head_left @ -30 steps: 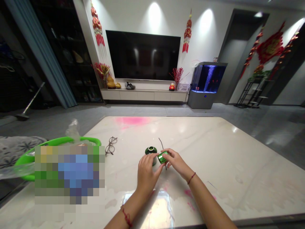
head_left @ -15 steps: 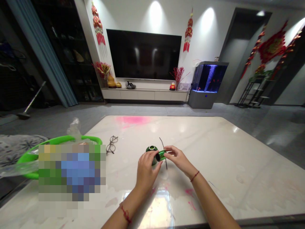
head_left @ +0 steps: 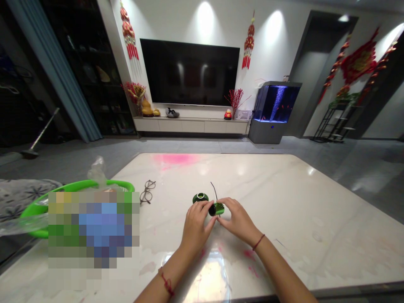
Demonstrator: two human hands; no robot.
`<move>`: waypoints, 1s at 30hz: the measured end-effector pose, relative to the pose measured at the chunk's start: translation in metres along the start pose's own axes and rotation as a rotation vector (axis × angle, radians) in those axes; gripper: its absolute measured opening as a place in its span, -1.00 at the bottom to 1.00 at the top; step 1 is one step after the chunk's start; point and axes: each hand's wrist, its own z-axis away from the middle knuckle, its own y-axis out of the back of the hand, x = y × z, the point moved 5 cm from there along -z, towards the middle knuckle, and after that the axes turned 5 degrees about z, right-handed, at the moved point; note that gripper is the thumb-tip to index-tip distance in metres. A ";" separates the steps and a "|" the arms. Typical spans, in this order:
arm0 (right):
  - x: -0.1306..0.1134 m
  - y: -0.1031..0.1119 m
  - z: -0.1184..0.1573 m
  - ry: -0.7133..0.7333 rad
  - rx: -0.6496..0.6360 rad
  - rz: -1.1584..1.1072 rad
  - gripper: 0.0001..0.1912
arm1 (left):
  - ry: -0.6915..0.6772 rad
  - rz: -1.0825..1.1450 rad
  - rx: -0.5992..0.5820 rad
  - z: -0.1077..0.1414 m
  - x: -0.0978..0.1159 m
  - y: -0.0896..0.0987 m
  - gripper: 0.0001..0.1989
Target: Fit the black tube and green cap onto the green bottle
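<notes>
My left hand (head_left: 196, 224) and my right hand (head_left: 237, 219) meet on the white marble table (head_left: 284, 206). Between their fingertips is a small green piece (head_left: 218, 208) with a round black end (head_left: 212, 210), turned toward my left hand. Just beyond my left fingers stands a round dark green object (head_left: 200, 198) with a pale ring around its top opening. A thin black wire (head_left: 214, 190) rises behind the small piece, and its lower part is hidden by my hands.
Wire-rimmed glasses (head_left: 147, 192) lie left of my hands. Further left is a bright green basket (head_left: 82, 184), partly covered by a pixelated patch, with a plastic bag (head_left: 97, 169) behind it. A pink stain (head_left: 175, 158) marks the table's far edge.
The small green piece has turned, so its flat green face no longer faces up and its black end points toward my left hand. My hands have come closer together around it.
</notes>
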 end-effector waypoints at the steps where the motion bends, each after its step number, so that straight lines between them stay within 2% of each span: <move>1: 0.000 0.000 0.001 0.003 -0.001 0.023 -0.62 | -0.004 0.003 -0.004 0.000 0.000 0.000 -0.64; 10: 0.005 -0.001 0.005 -0.030 -0.001 0.089 -0.66 | -0.046 0.002 -0.003 -0.001 0.003 -0.003 -0.64; 16: 0.037 -0.005 -0.001 -0.157 0.029 -0.014 -0.69 | -0.003 -0.021 0.074 -0.002 -0.001 0.004 -0.62; 22: 0.081 -0.009 -0.004 -0.335 0.052 -0.107 -0.73 | 0.104 -0.008 0.182 -0.002 -0.010 0.008 -0.57; 26: 0.102 -0.009 -0.001 -0.417 0.053 -0.085 -0.73 | 0.219 0.016 0.204 0.001 -0.028 0.000 -0.45; 30: 0.119 -0.011 0.005 -0.501 0.045 0.001 -0.74 | 0.376 0.101 0.194 0.004 -0.047 -0.009 -0.43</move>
